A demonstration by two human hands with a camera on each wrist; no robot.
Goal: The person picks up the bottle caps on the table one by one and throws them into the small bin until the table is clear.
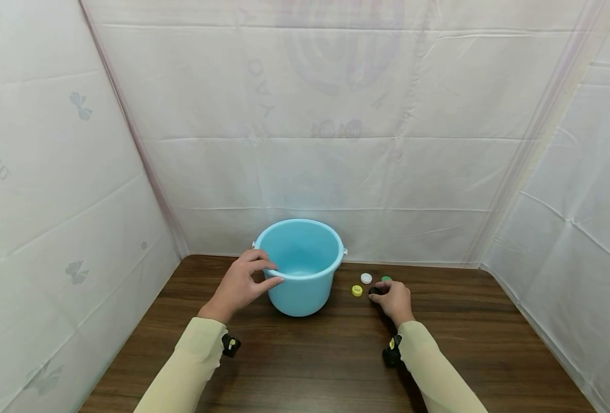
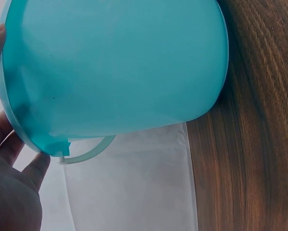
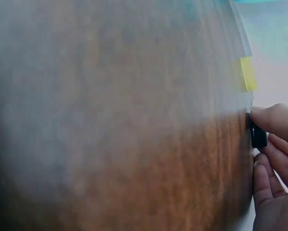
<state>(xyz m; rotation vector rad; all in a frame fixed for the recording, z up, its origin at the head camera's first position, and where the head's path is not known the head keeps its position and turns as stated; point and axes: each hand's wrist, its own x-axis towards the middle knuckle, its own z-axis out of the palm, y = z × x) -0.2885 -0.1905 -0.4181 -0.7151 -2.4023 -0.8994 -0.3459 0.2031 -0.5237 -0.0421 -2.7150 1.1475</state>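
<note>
A light blue bucket stands upright on the brown wooden table, its inside bare where I can see in. My left hand holds the bucket's near left rim, fingers over the edge and thumb on the outer side. In the left wrist view the bucket wall fills much of the picture, with the thumb close to the handle joint. To the right of the bucket, my right hand pinches a small black cap between thumb and fingers at the tabletop. The right wrist view shows this black cap edge-on.
Near the right hand lie a yellow cap, a white cap and a green cap, the last partly covered by the fingers. White sheeting hangs behind the table and at both sides.
</note>
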